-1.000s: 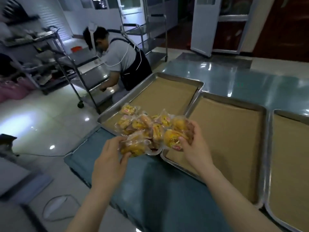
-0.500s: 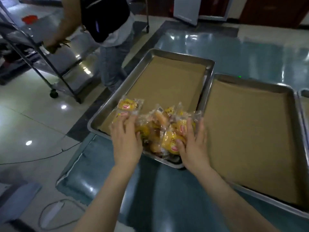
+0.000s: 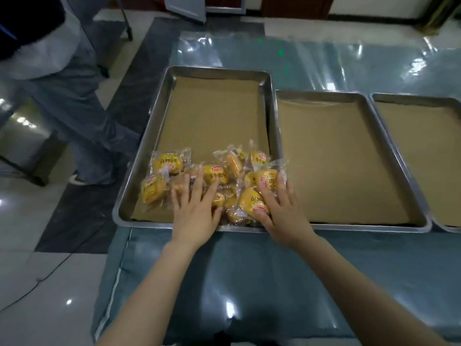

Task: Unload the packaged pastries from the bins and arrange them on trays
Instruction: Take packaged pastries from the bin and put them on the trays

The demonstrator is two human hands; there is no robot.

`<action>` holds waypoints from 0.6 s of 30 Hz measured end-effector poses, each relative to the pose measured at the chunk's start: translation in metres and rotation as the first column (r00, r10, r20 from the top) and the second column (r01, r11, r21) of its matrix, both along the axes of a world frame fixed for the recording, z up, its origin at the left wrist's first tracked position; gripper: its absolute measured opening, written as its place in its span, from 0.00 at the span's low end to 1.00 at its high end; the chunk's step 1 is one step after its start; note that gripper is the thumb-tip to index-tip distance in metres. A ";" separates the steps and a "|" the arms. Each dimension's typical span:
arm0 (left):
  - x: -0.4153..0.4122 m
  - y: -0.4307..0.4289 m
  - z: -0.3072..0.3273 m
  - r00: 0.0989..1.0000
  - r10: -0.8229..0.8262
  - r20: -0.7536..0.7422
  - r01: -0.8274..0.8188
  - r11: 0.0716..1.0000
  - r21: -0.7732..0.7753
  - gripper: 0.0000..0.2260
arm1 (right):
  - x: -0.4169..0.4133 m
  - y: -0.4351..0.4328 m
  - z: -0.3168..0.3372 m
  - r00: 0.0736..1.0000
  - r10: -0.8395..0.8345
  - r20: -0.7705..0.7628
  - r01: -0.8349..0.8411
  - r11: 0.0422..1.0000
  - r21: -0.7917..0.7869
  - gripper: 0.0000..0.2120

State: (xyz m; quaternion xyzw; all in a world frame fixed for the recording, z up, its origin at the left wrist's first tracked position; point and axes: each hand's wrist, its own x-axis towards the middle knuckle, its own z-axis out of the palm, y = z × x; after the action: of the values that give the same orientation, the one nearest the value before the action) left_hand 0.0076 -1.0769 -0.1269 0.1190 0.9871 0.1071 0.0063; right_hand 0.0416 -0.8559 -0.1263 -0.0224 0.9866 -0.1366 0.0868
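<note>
A heap of packaged pastries (image 3: 219,174), yellow buns in clear wrappers, lies at the near end of the left metal tray (image 3: 163,101), which is lined with brown paper. My left hand (image 3: 195,206) rests flat on the left-middle of the heap, fingers spread. My right hand (image 3: 280,208) lies flat on the right side of the heap, fingers spread over two packs. Neither hand grips a pack. The far part of that tray holds only paper.
Two more paper-lined trays stand to the right: a middle tray (image 3: 282,94) and a right tray (image 3: 379,96) cut off by the frame. All sit on a table (image 3: 249,283) under shiny plastic sheeting. Another person (image 3: 64,101) stands at the left beside the table.
The armful of pastries went from held above the table edge down into the left tray. My hands have opened and now lie flat on the heap. The other person has stepped closer.
</note>
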 end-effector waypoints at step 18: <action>-0.013 -0.050 0.031 0.998 -0.058 0.034 0.055 0.994 0.092 0.32 | -0.066 -0.047 0.020 1.000 0.017 0.025 -0.017 1.000 -0.011 0.33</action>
State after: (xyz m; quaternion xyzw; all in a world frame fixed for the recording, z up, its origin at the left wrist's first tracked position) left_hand -0.0057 -1.1267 -0.0961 0.1452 0.9771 0.1541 0.0220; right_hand -0.0246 -0.9031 -0.1066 -0.0295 0.9844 -0.1417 0.1000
